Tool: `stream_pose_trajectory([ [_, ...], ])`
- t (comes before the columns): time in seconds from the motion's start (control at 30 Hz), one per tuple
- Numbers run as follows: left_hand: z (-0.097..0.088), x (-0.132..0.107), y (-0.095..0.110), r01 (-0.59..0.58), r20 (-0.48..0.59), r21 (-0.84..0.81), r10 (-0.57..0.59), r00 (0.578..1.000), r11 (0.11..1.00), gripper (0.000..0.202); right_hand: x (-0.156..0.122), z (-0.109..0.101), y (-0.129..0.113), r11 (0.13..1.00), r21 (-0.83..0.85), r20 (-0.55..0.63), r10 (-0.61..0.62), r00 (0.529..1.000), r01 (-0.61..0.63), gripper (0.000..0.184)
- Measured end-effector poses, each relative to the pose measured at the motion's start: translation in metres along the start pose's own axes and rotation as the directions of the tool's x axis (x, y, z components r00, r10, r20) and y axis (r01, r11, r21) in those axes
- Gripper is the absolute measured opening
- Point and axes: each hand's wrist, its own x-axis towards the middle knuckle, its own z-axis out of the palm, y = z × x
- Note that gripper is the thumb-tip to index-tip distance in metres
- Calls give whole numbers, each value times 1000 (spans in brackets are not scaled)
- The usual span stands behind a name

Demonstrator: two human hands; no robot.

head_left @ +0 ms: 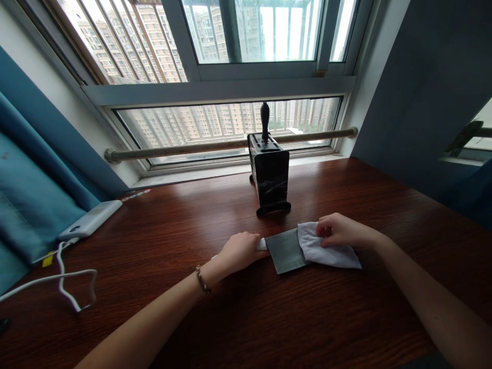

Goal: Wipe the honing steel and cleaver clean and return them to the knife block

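The grey blade [286,250] lies flat on the desk [246,318], near its middle, just in front of the black block [271,177]. The left hand [240,251] is closed over the pale handle [262,244] at its left end. The right hand [338,230] pinches a pale cloth [330,253] draped over its right end. To my eye, wiping goes best with the handle pinned down, the cloth bunched thick and the strokes running away from the edge. I can read no writing, not even on the power bank [91,219] far left.
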Motion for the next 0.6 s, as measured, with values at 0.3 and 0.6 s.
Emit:
stream_pose_trajectory([
  [0.3,1,2,0,-35,-4,-12,35,999,999,30,15,61,-47,929,-128,-236,-369,899,347,12],
  [0.6,3,2,-2,-46,5,11,46,999,999,18,17,74,-53,876,-62,-152,-482,863,478,18],
])
